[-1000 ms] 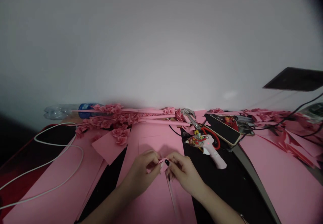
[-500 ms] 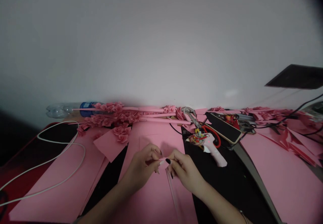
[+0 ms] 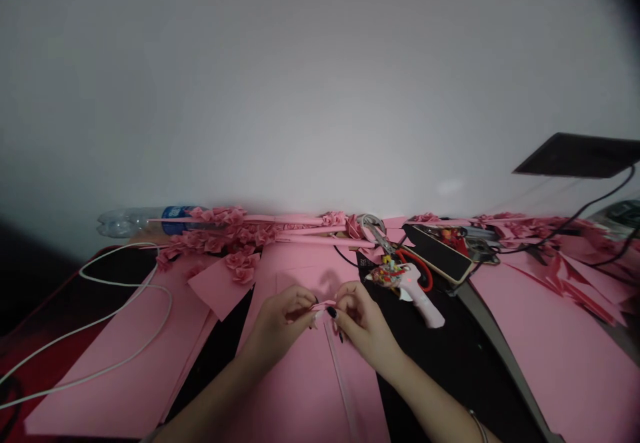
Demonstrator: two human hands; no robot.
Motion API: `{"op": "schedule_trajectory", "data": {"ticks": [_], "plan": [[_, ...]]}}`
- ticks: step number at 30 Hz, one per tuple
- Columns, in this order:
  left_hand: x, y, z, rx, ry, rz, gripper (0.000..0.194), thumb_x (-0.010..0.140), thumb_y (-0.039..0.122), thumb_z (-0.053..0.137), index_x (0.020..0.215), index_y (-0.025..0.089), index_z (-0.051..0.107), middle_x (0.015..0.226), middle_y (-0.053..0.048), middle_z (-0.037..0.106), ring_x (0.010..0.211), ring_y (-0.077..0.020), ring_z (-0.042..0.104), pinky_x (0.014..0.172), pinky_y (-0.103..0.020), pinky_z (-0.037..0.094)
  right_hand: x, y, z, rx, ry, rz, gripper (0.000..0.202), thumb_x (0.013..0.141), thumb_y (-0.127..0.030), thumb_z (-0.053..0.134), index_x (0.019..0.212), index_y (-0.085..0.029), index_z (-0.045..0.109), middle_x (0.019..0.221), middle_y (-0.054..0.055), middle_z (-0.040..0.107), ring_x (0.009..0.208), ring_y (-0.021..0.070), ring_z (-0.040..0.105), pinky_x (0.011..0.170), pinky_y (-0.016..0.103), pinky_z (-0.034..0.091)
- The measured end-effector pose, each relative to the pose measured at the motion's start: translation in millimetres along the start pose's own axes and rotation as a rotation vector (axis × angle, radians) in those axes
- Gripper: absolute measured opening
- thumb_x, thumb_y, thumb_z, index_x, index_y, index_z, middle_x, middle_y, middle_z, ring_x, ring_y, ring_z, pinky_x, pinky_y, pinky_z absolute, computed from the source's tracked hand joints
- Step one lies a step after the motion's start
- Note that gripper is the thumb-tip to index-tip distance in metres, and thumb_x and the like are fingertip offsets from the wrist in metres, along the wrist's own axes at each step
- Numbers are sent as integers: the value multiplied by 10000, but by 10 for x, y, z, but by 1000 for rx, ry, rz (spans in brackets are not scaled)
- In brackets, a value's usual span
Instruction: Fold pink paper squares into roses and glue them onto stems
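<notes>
Between my two hands is a small folded piece of pink paper [image 3: 324, 305], pinched at both ends. My left hand [image 3: 287, 316] is closed with thumb and fingers on its left end. On the right end, my right hand [image 3: 363, 326] grips it between a dark-nailed thumb and the fingers. The piece is held just above a large pink paper sheet [image 3: 305, 390], and fingers hide part of it. A thin pale strip [image 3: 341, 380] runs down that sheet below my hands.
Right of my hands lie a decorated glue gun [image 3: 423, 300], red-handled scissors [image 3: 423, 270] and a phone [image 3: 440, 253]. Pink paper roses [image 3: 240, 266] and a plastic bottle [image 3: 125, 222] line the wall. A white cable [image 3: 100, 360] crosses sheets on the left; more pink sheets [image 3: 550, 343] lie right.
The small paper is turned so that its face shows less and it looks thinner, nearly edge-on. My right fingers have lifted slightly. The whole view has shifted a little.
</notes>
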State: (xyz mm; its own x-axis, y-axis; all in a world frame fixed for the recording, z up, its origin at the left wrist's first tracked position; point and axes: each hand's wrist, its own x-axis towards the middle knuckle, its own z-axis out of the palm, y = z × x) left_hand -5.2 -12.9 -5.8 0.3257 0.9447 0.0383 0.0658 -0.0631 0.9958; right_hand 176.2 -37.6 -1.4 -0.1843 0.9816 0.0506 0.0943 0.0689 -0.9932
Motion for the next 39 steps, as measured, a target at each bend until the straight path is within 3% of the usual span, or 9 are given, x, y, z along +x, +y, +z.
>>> {"op": "schedule_trajectory", "data": {"ticks": [7,12,22,29,39], "plan": [[0,-17,-1,86,-24,9,77,757,206,656,767,184,583,704,-1,658,664,-147,626,601,-237,486,7,-35,-21,-125,-32,19,254,930,-373,474,744,-200,483,538,-42,508,445,101,449,462,215,352],[-24,47,18,115,-91,7,89,804,223,614,753,183,552,656,12,627,632,-136,603,599,-236,465,-2,-53,-17,-211,-47,-3,302,950,-375,451,713,-194,497,526,-35,517,447,104,454,468,214,349],[-51,75,34,143,-104,36,66,806,210,601,769,197,549,688,12,615,649,-141,605,598,-233,468,-15,-94,-30,-313,-112,-50,283,949,-264,441,674,-203,462,535,-41,497,477,106,467,492,214,347],[-58,77,53,167,-98,39,51,799,187,586,774,193,541,683,18,583,637,-129,584,589,-220,464,-21,-139,-27,-338,-183,-55,267,878,-114,413,631,-210,384,534,-46,496,481,105,474,500,212,331],[-72,133,71,159,-119,48,46,759,151,549,775,193,542,704,17,551,636,-123,559,605,-229,486,-12,-154,-29,-349,-218,-69,244,787,-14,381,646,-199,452,560,-43,521,513,109,494,524,212,340]]}}
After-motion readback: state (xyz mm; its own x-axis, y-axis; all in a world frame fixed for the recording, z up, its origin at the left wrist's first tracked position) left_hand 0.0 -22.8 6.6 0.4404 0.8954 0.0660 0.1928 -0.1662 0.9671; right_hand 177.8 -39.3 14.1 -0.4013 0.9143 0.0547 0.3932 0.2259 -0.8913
